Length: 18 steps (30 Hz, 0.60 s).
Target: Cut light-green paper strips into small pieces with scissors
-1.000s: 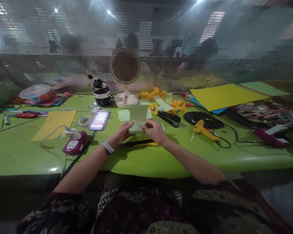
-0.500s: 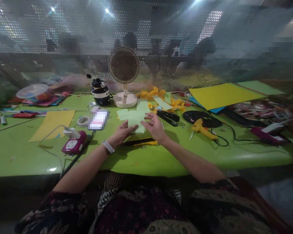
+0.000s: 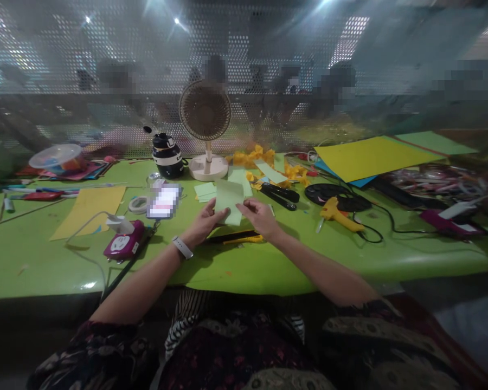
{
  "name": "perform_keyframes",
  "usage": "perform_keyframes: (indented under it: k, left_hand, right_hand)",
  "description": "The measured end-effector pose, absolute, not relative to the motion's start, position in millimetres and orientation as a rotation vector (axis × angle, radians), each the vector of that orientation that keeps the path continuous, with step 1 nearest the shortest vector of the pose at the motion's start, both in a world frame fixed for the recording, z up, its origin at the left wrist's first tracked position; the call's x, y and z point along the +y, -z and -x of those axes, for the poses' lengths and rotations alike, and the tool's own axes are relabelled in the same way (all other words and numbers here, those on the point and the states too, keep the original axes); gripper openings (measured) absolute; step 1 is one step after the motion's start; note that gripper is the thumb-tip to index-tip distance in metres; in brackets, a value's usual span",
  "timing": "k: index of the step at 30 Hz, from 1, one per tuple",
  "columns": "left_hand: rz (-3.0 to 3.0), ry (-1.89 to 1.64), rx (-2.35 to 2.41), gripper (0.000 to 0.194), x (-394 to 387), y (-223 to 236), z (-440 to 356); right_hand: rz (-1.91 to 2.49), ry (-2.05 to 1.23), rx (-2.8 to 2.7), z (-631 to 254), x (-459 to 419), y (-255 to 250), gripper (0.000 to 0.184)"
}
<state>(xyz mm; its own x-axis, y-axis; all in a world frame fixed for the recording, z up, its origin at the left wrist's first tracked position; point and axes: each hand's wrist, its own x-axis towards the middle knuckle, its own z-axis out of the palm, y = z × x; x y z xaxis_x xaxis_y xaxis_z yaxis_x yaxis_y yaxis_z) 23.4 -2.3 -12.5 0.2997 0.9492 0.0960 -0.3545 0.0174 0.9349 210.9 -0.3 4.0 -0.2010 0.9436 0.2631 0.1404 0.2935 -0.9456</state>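
Both my hands meet over a pale green paper piece (image 3: 229,198) on the green table (image 3: 44,260). My left hand (image 3: 205,219), with a white wristband, pinches the paper's lower left edge. My right hand (image 3: 261,215) pinches its right edge, fingers curled. The paper is tilted up slightly toward me. Under my hands lies a yellow and black cutter (image 3: 238,237). More pale green paper pieces (image 3: 205,190) lie just behind.
A small fan (image 3: 205,127), a black bottle (image 3: 167,155), a phone (image 3: 164,201), a tape roll (image 3: 139,203) and a magenta power strip (image 3: 123,245) sit left of centre. A stapler (image 3: 280,195), yellow glue gun (image 3: 338,214), cables and coloured sheets (image 3: 374,157) fill the right.
The green paper was held upright a second ago; it has been lowered and turned flatter between my hands. Both hands stayed in the same spot.
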Motion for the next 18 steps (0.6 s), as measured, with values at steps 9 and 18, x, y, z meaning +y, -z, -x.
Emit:
perform_keyframes:
  k: [9, 18]
  left_hand:
    - [-1.094, -1.041, 0.799, 0.061, -5.6, 10.1, -22.0]
    - [-1.15, -0.992, 0.83, 0.057, -8.2, 7.4, -21.9]
  right_hand:
    - [1.056, -1.024, -1.539, -213.7, 0.8, -5.9, 0.052]
    - [1.036, -1.03, -1.482, -212.3, 4.3, -3.7, 0.053]
